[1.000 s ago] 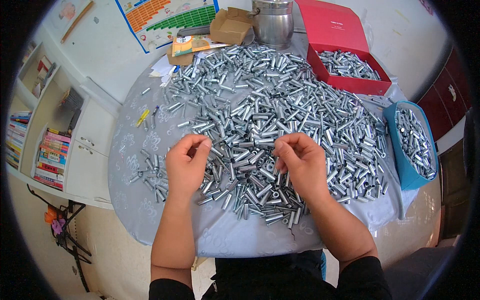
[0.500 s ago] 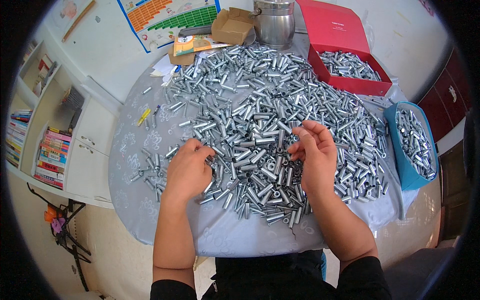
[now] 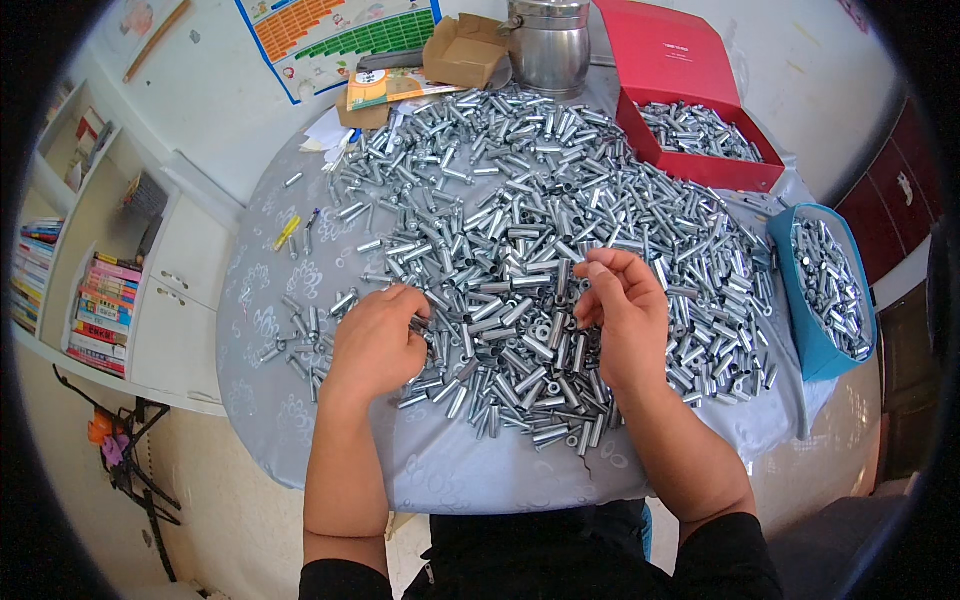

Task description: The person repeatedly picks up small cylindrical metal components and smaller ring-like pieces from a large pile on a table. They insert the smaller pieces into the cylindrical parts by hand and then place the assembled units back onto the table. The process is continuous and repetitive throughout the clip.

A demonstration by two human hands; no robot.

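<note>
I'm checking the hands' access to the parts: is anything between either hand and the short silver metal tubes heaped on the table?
Nothing visible is. The left hand rests directly on the heap of short silver metal tubes, and the right hand is at the heap with fingers curled, seemingly pinching tubes.

Cloth-covered table (image 3: 300,400), strewn metal tubes (image 3: 520,210)

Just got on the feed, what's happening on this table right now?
A person is working with bare hands in a big heap of small silver metal tubes spread over a grey patterned tablecloth. The left hand rests palm down on the near edge of the heap. The right hand is raised slightly, fingers curled over tubes. More tubes fill a red box at the back and a blue bin on the right.
</note>
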